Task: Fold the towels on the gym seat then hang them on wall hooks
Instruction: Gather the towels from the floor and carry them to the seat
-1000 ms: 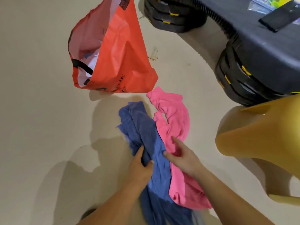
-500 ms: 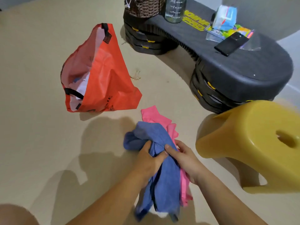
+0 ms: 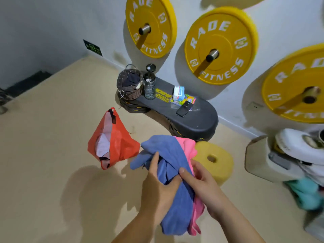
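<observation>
Towels (image 3: 172, 165) now lifted off floor (image 3: 43, 155)

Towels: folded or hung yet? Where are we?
Done: both towels are gathered up off the floor. In hand: left hand and right hand grip the bunched blue towel and pink towel together. Left: all folding and hanging; nothing is folded, and no towel hangs on the wall.

tan floor (image 3: 43, 155) | on it: orange bag (image 3: 121, 144), yellow stool (image 3: 217, 160), black gym seat (image 3: 196, 118) | on seat: basket (image 3: 130, 85), water bottle (image 3: 149, 85), phone (image 3: 184, 108)
</observation>
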The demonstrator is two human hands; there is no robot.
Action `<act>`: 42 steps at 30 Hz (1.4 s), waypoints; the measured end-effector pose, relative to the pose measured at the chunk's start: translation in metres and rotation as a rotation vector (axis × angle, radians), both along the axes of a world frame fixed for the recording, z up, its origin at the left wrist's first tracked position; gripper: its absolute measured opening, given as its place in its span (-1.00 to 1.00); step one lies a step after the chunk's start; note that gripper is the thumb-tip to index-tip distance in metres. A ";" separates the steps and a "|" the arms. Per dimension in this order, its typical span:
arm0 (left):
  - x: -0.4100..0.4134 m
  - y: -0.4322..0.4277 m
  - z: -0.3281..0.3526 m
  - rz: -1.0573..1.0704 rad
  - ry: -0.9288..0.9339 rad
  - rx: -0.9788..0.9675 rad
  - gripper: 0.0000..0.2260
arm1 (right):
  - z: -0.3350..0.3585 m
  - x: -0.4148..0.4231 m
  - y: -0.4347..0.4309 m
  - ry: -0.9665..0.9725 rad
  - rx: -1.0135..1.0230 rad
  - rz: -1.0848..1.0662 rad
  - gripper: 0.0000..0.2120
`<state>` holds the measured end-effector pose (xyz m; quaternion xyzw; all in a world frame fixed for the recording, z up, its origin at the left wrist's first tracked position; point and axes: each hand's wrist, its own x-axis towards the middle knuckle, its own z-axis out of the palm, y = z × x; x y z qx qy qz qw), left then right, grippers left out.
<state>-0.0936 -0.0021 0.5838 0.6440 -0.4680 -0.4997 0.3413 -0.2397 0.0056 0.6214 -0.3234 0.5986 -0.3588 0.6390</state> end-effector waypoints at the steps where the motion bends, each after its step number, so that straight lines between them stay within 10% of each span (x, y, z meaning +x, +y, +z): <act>1: -0.003 0.013 0.033 -0.043 -0.008 -0.002 -0.26 | 0.033 -0.003 0.016 0.005 0.006 -0.034 -0.84; 9: -0.035 0.129 0.195 -0.394 0.134 0.085 -0.39 | 0.205 -0.030 0.175 0.056 0.018 -0.341 -0.84; 29: -0.268 0.727 0.284 -1.672 0.246 0.120 -0.34 | 0.298 -0.108 0.878 0.321 0.006 -1.580 -0.78; 42: -0.432 0.944 0.292 -1.782 0.157 -0.101 -0.23 | 0.285 -0.255 1.101 0.630 0.133 -1.566 -0.53</act>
